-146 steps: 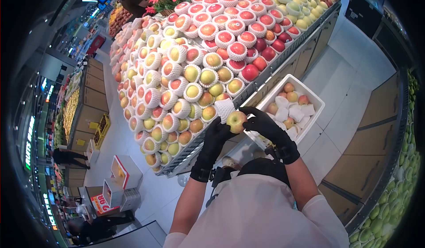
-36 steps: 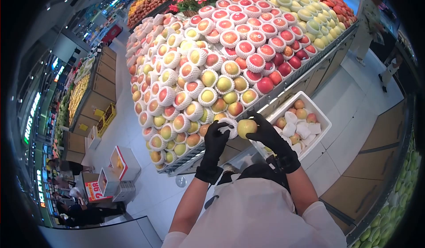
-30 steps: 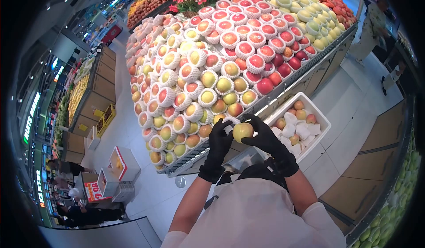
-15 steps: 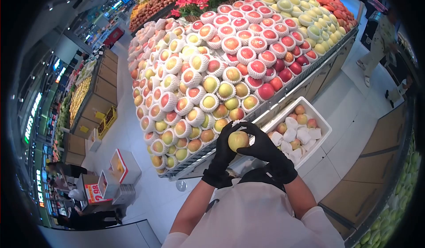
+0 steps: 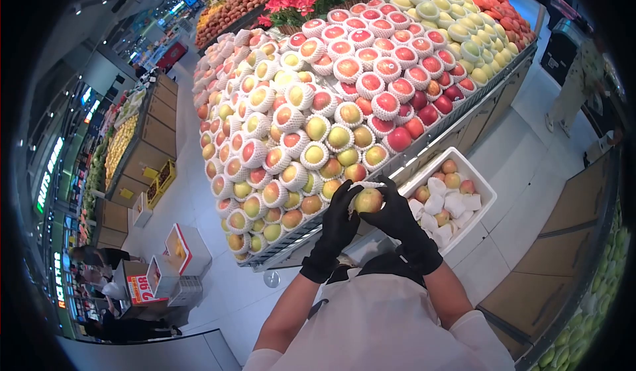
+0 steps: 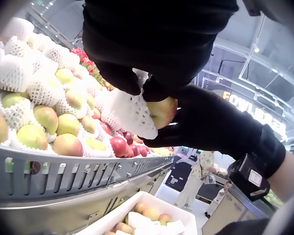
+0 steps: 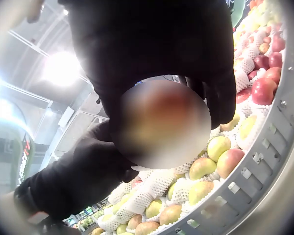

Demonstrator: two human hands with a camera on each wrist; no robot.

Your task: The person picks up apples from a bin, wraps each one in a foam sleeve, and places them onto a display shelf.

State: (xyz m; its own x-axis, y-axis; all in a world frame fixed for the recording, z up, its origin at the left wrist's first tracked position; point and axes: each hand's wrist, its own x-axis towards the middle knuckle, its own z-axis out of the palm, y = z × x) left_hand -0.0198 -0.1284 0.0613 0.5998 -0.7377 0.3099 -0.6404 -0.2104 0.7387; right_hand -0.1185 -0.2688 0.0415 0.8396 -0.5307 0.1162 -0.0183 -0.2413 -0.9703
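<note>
Both hands wear black gloves and meet in front of the fruit display. In the head view the right hand (image 5: 401, 220) holds a red-and-yellow apple (image 5: 368, 201) by its side. My left hand (image 5: 336, 222) pinches a white foam net sleeve (image 6: 130, 113), which the left wrist view shows covering one side of the apple (image 6: 162, 111); the other side is bare against the right hand's fingers. In the right wrist view the apple (image 7: 161, 122) is a blurred round patch under the right hand.
Heaped apples (image 5: 285, 116), most in foam nets, fill the display behind a grey slatted rail (image 6: 63, 174). A white foam box (image 5: 491, 195) of apples and crumpled white nets stands below right. Cabinets (image 5: 530, 285) line the right side; a person (image 5: 578, 83) stands beyond.
The apple, apart from the net about a second ago, is now against it, with the hands closer together. It has turned from its yellow-green side to a redder one. The person at right has moved.
</note>
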